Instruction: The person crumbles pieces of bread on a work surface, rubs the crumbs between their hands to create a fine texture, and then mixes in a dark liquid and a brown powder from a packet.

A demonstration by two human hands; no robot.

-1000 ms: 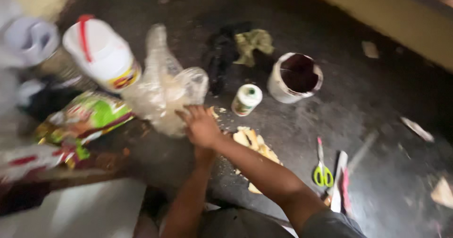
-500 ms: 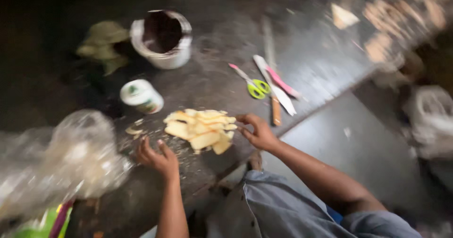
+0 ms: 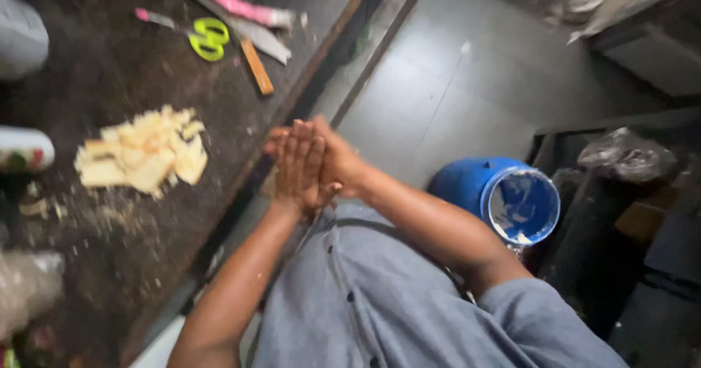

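While pressed palm to palm at frame centre, the left hand (image 3: 298,165) and right hand (image 3: 337,162) lie flat, gripping nothing. Left of them, pale yellow flaky scraps (image 3: 142,156) sit on the dark speckled tabletop (image 3: 109,69); a round blue plastic bucket (image 3: 504,196) stands lower right.

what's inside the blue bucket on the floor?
The blue bucket lies tilted with its mouth toward the camera. Its inside shows pale whitish smears on the wall and bottom, nothing solid. The lower rim is partly hidden by the person's sleeve.

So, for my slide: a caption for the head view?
Left hand and right hand pressed together beside a dark worktop holding pale scraps.
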